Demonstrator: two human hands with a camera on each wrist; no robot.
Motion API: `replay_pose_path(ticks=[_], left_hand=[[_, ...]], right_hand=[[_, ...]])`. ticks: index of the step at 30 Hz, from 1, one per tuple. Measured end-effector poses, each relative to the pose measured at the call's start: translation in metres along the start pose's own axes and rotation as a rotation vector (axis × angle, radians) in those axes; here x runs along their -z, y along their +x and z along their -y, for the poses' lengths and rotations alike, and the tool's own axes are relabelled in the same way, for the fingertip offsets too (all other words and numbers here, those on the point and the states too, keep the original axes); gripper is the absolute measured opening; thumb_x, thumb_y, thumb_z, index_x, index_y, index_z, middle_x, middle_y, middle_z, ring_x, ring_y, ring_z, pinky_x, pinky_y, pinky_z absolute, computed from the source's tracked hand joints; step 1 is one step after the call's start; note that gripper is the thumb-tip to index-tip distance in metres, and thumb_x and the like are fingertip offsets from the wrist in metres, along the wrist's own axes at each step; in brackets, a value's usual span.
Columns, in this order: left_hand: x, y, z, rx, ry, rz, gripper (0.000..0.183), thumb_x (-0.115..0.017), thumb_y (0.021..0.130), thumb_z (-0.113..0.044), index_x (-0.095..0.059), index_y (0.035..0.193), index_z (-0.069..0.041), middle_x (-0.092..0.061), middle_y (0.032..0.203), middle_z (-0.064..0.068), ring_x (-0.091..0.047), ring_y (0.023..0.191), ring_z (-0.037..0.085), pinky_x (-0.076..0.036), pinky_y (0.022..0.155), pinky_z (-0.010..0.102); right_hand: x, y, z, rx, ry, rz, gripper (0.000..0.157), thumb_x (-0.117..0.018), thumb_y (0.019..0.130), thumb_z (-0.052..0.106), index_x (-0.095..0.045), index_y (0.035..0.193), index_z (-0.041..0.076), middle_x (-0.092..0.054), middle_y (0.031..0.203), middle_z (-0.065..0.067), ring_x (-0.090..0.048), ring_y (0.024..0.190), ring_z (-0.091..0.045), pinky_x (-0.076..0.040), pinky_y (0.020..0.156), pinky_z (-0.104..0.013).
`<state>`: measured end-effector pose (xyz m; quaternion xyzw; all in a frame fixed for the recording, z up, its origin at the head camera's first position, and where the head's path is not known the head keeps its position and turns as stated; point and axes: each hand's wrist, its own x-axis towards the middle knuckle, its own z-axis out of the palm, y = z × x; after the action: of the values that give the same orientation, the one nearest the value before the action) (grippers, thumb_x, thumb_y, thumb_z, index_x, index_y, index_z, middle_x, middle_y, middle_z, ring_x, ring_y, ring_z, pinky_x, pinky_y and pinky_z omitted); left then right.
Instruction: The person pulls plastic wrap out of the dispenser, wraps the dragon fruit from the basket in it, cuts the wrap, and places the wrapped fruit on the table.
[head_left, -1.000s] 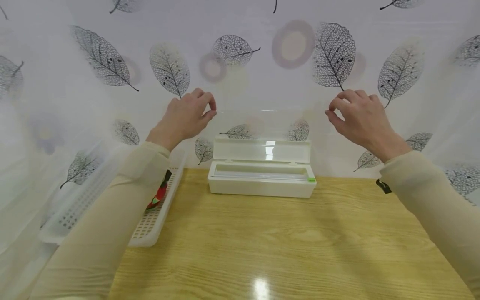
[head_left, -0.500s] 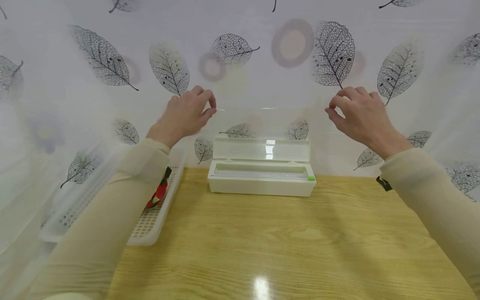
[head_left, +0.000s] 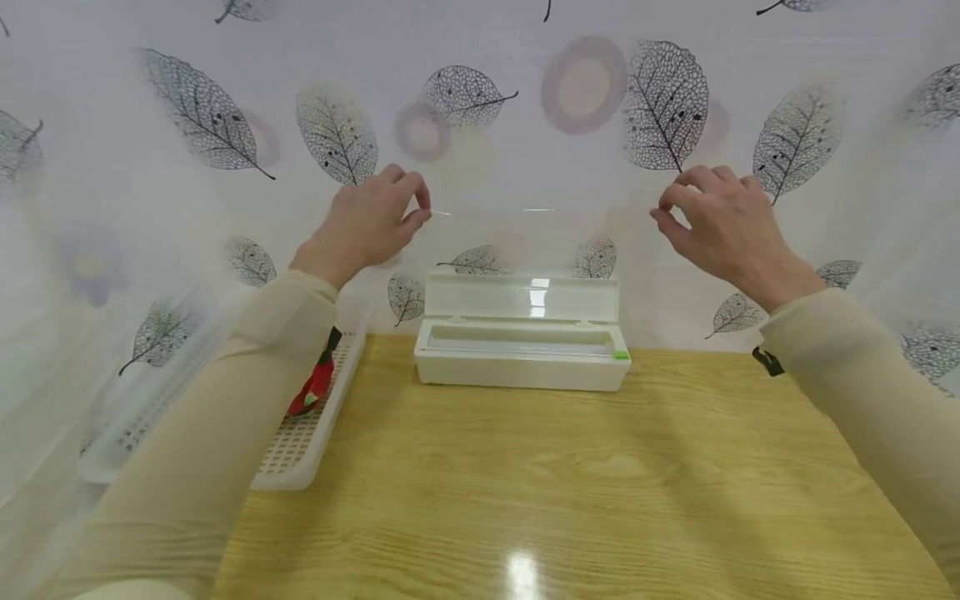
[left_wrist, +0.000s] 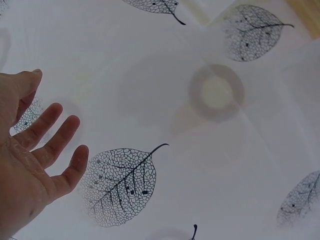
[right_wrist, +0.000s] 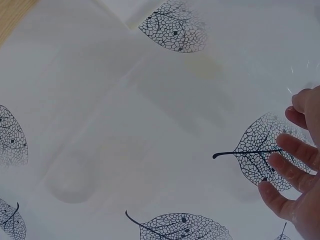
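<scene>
A sheet of clear plastic wrap [head_left: 538, 209] stretches between the two raised hands, visible mostly as thin glints along its top edge. My left hand [head_left: 367, 221] pinches one corner with thumb and forefinger; the other fingers are spread in the left wrist view. The opposite corner is pinched by my right hand [head_left: 723, 229], its remaining fingers loosely bent in the right wrist view. Below and between them, a white plastic wrap dispenser box [head_left: 521, 372] sits at the table's back edge. Its lid [head_left: 480, 297] stands up, and a green piece [head_left: 620, 355] marks its right end.
On the left, partly behind the left sleeve, a white perforated basket [head_left: 300, 481] holds a red item with a black end [head_left: 315, 387]. A leaf-patterned white curtain [head_left: 517, 150] hangs behind the wooden table [head_left: 570, 483].
Both hands have risen slightly, and the top edge of the plastic wrap has gone up with them. The dispenser box stays in place with its lid up.
</scene>
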<state>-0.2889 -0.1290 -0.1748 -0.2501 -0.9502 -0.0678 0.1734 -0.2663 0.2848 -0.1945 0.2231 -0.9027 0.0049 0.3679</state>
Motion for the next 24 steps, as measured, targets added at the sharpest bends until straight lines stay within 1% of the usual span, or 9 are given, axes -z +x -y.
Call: replay_pose_path(ticks=[9, 17, 24], left_hand=[[0.004, 0.002, -0.001, 0.0, -0.007, -0.009, 0.024, -0.05, 0.107, -0.028, -0.06, 0.121, -0.011, -0.059, 0.131, 0.018, -0.059, 0.089, 0.032, -0.053, 0.075, 0.052], [0.007, 0.002, -0.001, -0.003, 0.008, -0.006, 0.024, -0.049, 0.108, -0.028, -0.06, 0.121, -0.011, -0.059, 0.131, 0.018, -0.059, 0.09, 0.032, -0.053, 0.075, 0.053], [0.01, 0.003, -0.001, -0.02, 0.019, -0.019, 0.023, -0.051, 0.107, -0.027, -0.06, 0.12, -0.011, -0.06, 0.131, 0.019, -0.06, 0.089, 0.033, -0.054, 0.073, 0.051]], right_hand=[[0.002, 0.001, -0.001, -0.002, -0.008, -0.024, 0.01, -0.069, 0.095, 0.013, -0.074, 0.094, 0.005, -0.068, 0.111, -0.021, -0.06, 0.106, -0.048, -0.046, 0.074, -0.066], [0.002, 0.002, -0.002, 0.021, -0.018, -0.07, 0.012, -0.068, 0.095, 0.014, -0.073, 0.095, 0.003, -0.069, 0.109, -0.022, -0.061, 0.103, -0.049, -0.047, 0.073, -0.066], [0.005, 0.003, -0.002, 0.017, -0.012, -0.076, 0.013, -0.067, 0.096, 0.014, -0.073, 0.095, 0.002, -0.069, 0.111, -0.022, -0.061, 0.105, -0.049, -0.047, 0.074, -0.065]])
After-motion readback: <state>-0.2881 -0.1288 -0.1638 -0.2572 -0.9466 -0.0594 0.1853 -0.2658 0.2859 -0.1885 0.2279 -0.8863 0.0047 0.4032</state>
